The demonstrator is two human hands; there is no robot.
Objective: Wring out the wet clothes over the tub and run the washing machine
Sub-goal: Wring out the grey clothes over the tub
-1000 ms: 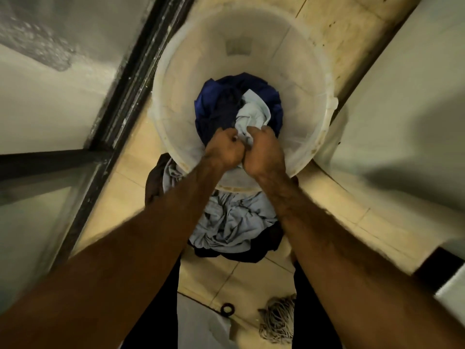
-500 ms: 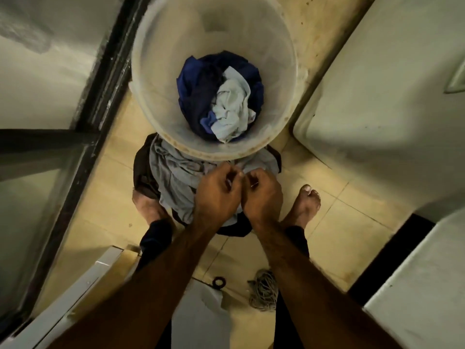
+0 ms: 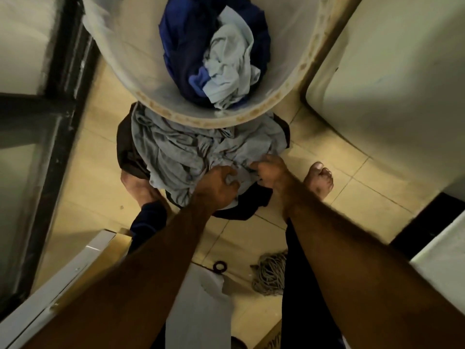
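1. The left hand (image 3: 218,185) grips the grey garment (image 3: 181,157) with curled fingers.
2. The right hand (image 3: 271,170) clutches it too, fingertips hidden in the folds.
3. The garment lies just beside the white tub (image 3: 289,91), whose far side is cut off.

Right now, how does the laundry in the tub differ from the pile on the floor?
Colour: tub laundry is mostly dark blue with one pale grey piece; floor pile is mostly pale grey over dark cloth. Place: tub laundry sits inside the tub; floor pile lies on the tiles beside it. Contact: left hand and right hand grip the floor pile; nothing touches the tub laundry. Both are crumpled.
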